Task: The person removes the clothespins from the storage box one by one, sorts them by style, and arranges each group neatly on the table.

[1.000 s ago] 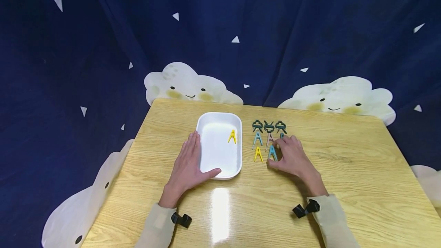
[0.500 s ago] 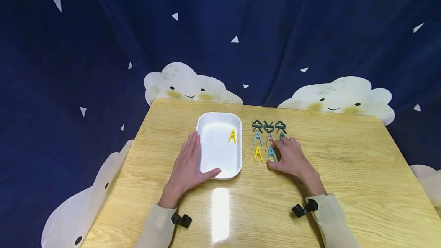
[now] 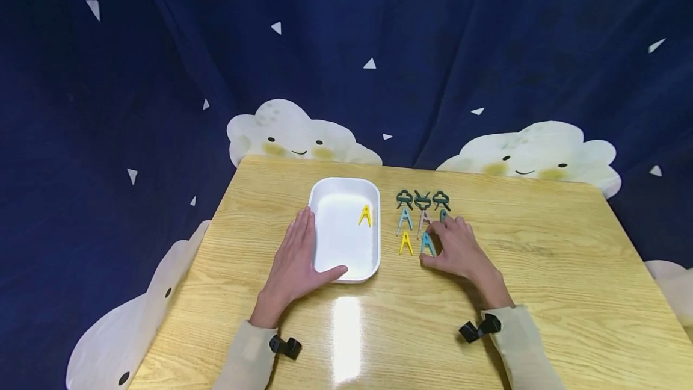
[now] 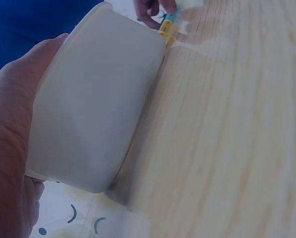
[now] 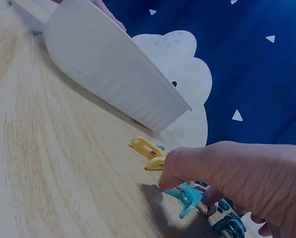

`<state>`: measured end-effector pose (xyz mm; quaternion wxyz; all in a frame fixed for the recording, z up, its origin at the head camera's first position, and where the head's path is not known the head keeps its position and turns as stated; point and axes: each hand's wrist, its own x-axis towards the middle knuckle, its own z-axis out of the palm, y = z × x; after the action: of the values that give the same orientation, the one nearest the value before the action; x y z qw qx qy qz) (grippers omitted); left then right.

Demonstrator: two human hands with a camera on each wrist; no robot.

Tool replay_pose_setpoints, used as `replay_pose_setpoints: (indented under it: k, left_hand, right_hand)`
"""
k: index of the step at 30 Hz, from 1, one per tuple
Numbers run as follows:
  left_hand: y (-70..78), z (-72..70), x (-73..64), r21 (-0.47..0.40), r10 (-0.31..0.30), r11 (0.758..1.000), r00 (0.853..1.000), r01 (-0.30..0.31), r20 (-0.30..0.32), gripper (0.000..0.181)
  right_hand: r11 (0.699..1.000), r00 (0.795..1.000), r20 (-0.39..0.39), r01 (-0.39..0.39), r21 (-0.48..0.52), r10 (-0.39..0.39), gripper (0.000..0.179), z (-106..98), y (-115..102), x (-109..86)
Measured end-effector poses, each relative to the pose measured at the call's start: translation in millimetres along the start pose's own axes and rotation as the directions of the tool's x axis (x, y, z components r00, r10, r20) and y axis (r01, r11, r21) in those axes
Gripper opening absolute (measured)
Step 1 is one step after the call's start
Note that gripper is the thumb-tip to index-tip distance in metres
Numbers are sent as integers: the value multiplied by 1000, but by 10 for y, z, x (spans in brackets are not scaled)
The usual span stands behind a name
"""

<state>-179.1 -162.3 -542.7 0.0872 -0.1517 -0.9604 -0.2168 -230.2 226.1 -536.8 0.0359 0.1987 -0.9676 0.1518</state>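
A white tray (image 3: 346, 239) stands on the table with one yellow clothespin (image 3: 365, 215) inside. My left hand (image 3: 292, 257) lies along its left side, fingers straight and thumb reaching over the near rim. To the right of the tray, my right hand (image 3: 457, 247) holds a blue clothespin (image 3: 428, 244) between curled thumb and finger, low at the tabletop. Left of that one lies another yellow clothespin (image 3: 406, 243). Behind them are a light blue clothespin (image 3: 405, 219), a pink clothespin (image 3: 425, 219) and a dark teal clothespin (image 3: 443, 214), partly covered by my right hand.
Several dark green cloud-shaped clips (image 3: 422, 200) form the back row. The wooden table (image 3: 541, 245) ends at a dark blue curtain (image 3: 325, 35) with clouds and triangles. A glare patch (image 3: 346, 339) shines on the wood near me.
The blue clothespin has shifted very slightly toward me under the fingers of my right hand. My left hand and the tray have stayed in place.
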Motion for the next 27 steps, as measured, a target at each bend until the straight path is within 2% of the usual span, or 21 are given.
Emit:
replay_pose_setpoints:
  k: [6, 11, 20, 27]
  left_hand:
    - [-5, 4, -7, 3, 0, 1000, 1000, 0, 2, 138]
    - [-9, 7, -6, 2, 2, 1000, 1000, -2, -1, 138]
    - [-9, -4, 4, 0, 1, 1000, 1000, -1, 3, 138]
    - [0, -4, 4, -10, 0, 1000, 1000, 0, -3, 138]
  right_hand:
    - [1000, 1000, -2, -1, 7, 1, 55, -51, -32, -8]
    - [1000, 1000, -4, 9, -4, -9, 64, -98, -91, -8]
    - [996, 991, -101, 87, 8, -86, 55, -150, -284, 25]
    - [989, 979, -143, 149, 13, -146, 53, -175, -462, 135]
